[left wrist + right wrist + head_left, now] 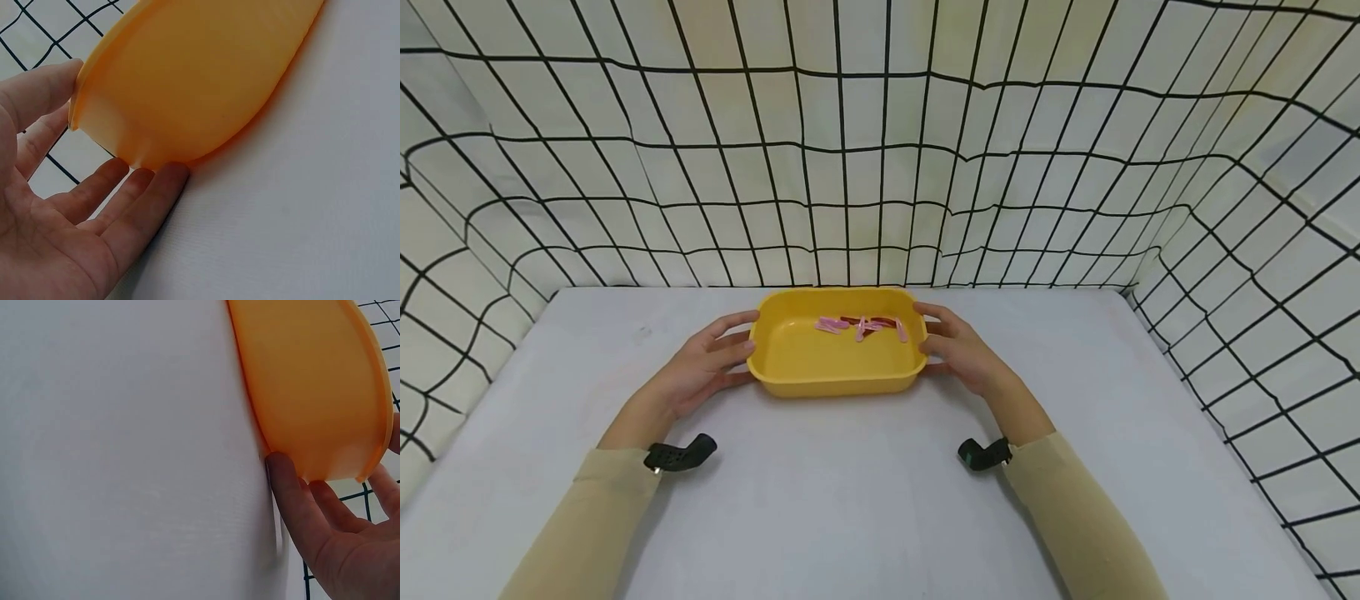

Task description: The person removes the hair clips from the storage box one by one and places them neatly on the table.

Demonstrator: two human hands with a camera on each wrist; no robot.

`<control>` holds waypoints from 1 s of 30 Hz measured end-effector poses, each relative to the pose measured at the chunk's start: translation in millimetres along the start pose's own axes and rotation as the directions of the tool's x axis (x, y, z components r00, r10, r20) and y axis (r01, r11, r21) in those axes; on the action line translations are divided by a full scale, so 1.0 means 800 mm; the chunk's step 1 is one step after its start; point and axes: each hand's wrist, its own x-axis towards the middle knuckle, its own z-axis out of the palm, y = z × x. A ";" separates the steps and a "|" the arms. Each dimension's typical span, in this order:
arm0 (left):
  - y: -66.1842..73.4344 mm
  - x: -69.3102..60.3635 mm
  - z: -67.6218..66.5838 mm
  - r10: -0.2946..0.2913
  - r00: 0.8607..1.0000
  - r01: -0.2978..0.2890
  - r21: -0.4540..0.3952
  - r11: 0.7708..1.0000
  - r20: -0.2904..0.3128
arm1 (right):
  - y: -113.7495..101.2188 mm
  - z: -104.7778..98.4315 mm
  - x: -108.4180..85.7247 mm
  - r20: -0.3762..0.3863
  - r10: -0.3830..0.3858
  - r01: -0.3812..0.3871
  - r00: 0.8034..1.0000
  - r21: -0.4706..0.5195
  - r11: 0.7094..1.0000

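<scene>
A yellow plastic tray (805,358) with rounded corners sits on the white table. Small slender pink pieces (832,325) and dark red ones lie in its far right part; their kind is too small to tell. At the tray's left end, my left hand (703,367) touches the wall with spread, mostly straight fingers. In the left wrist view its thumb (47,94) meets the rim and the other fingertips meet the lower wall. My right hand (958,346) touches the opposite end in the same way, fingertips against the lower wall (319,444) in the right wrist view.
Black wire mesh (865,200) rises behind the table's far edge, with more mesh (1247,358) on the right and on the left. White table surface (842,492) spreads in front of the tray. Dark wrist devices (681,454) sit at both sleeve cuffs.
</scene>
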 end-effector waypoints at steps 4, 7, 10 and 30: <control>-0.003 -0.006 0.000 0.017 1.000 -0.016 -0.010 1.000 0.022 | 0.002 0.000 -0.004 0.005 0.002 -0.002 1.000 -0.010 1.000; -0.006 -0.010 0.001 0.032 0.999 -0.032 -0.006 0.999 0.032 | 0.003 0.001 -0.008 0.011 0.005 -0.005 1.000 -0.003 1.000; -0.008 -0.013 0.001 0.034 0.999 -0.035 0.011 0.999 0.031 | 0.003 0.002 -0.012 0.016 0.005 -0.005 1.000 0.004 1.000; -0.010 -0.029 0.008 0.024 0.999 -0.025 0.042 0.999 0.029 | 0.009 0.005 -0.032 0.022 0.007 -0.007 1.000 -0.009 1.000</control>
